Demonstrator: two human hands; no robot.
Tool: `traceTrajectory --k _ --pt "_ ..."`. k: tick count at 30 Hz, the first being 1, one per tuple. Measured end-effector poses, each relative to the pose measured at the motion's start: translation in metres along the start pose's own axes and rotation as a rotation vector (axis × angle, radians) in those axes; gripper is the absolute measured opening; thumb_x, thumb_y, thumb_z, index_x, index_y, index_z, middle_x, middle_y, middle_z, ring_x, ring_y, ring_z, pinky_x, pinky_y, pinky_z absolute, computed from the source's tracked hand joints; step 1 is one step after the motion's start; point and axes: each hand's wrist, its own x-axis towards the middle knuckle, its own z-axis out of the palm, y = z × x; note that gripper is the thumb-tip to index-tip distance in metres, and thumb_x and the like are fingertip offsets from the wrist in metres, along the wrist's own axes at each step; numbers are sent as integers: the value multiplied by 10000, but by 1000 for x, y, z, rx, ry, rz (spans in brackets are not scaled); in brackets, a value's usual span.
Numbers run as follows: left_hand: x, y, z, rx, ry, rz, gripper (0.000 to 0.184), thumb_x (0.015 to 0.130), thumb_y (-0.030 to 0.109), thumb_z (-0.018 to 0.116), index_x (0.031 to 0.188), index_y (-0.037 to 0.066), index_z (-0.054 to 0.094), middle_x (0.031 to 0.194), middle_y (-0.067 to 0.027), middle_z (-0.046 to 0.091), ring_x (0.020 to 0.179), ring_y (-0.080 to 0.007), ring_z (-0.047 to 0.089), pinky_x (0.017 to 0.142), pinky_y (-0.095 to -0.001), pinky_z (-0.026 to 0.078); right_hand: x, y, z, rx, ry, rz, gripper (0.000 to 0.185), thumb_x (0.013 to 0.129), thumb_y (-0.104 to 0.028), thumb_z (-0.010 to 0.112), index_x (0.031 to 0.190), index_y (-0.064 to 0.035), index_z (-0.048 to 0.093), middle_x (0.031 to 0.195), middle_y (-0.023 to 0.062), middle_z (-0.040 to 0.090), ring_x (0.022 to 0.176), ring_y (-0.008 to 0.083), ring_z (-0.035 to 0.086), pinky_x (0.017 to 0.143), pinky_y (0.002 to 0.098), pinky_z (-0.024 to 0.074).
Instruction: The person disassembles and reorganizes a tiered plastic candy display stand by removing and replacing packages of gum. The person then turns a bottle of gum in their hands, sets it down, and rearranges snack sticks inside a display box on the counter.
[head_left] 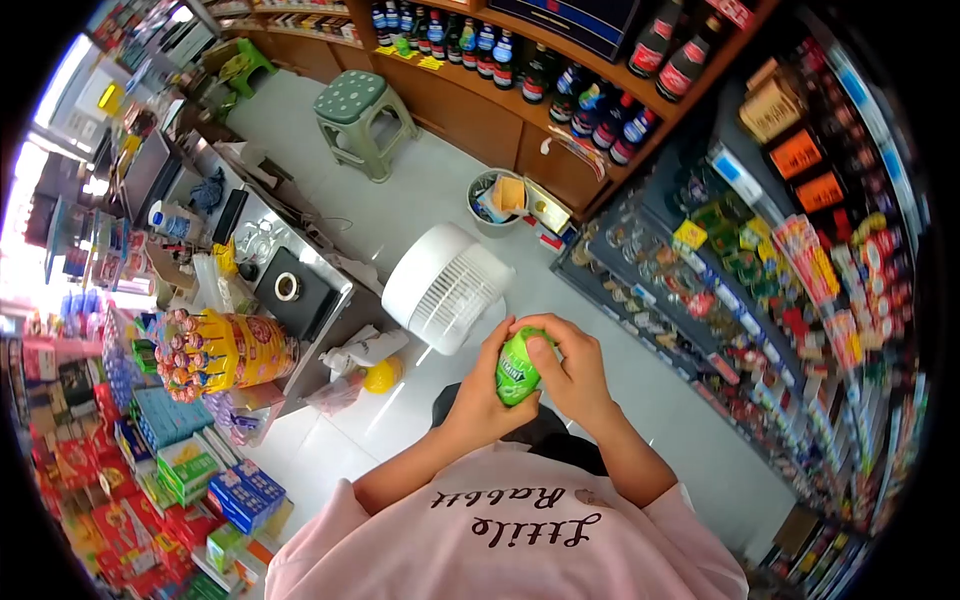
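Just ahead of the pink shirt [410, 555], a green container [515, 376] is grasped between the left hand [480, 392] and right hand [574, 370]. It looks light, stiff and smooth, probably held most safely around its sides. Both arms [402, 466] reach forward, angling inward, right thumb [541, 352] against it.

Green container [515, 378]: smooth, glossy, plastic by appearance; shirt [510, 565]: matt woven-looking cloth, lightly creased; fan [440, 280]: smooth plastic shell with ribbed grille, soft sheen. Floor [310, 450] is polished tile giving bright reflections; stool [362, 105] is plastic; cabinet [478, 125] reads as wood, satin-smooth. Bottles [535, 75] appear to be glossy glass, blue boxes [246, 495] printed card with slight shine, worktop [322, 264] smooth and reflective, material uncertain.
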Motion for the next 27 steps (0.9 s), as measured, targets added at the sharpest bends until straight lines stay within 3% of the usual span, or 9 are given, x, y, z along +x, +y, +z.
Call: traceTrajectory --k 5,12,13,16,17,20,22,24,27 --pt "51 -18 -6 9 199 -29 841 799 195 712 1453 26 211 1288 -207 513 1146 -305 558 934 -354 444 87 13 -18 33 -301 24 306 932 -331 529 1090 -77 592 918 141 652 816 307 624 707 376 485" --pt "137 -53 -33 97 346 57 757 891 279 605 1461 20 180 1205 -242 559 1115 -402 563 918 -392 453 191 28 -20 -228 -547 -51 522 864 -417 623 1227 -73 474 923 160 629 819 333 622 697 408 491" --pt "145 -53 -37 30 354 -4 717 914 284 570 1461 21 187 1225 -245 546 1129 -400 555 933 -391 440 205 36 -19 -234 -559 -74 497 842 -308 688 1221 -50 498 959 124 620 739 232 599 615 325 477" --pt "172 -53 -50 120 531 51 608 950 260 501 1445 14 249 1231 -231 542 1088 -378 575 915 -372 447 260 39 -11 -56 -682 -104 511 817 -332 714 1183 -29 528 973 123 606 797 252 617 697 332 503" --pt "179 -56 -56 110 574 -20 557 959 249 479 1424 8 290 1227 -225 543 1070 -368 578 903 -364 450 283 43 -9 -38 -741 -114 476 810 -283 734 1161 -19 550 1029 105 589 808 199 608 700 301 503" --pt "193 -73 -75 116 687 -192 440 974 211 426 1355 -8 401 1210 -204 549 1029 -343 580 884 -353 450 368 77 9 -28 -580 -188 479 831 -273 722 1180 -6 531 1005 78 603 867 148 595 726 285 498" --pt "200 -95 -85 178 763 -253 390 972 183 408 1303 -15 459 1188 -189 556 1017 -332 570 894 -359 438 450 89 24 139 -525 -26 468 827 -250 729 1173 -6 530 992 55 608 887 132 586 755 283 490" --pt "202 -122 -90 360 822 -358 363 949 150 421 1263 -19 487 1195 -198 541 1090 -351 524 971 -401 382 550 131 47 227 -416 -187 448 818 -221 738 1160 -15 535 1024 52 620 894 120 591 764 282 488" --pt "216 -151 -90 489 945 -586 391 928 135 439 1279 -37 457 1299 -245 449 1198 -397 423 1037 -452 300 712 199 85 -1 -246 -286 412 807 -148 734 1154 -43 538 1033 54 618 903 130 596 780 269 484"
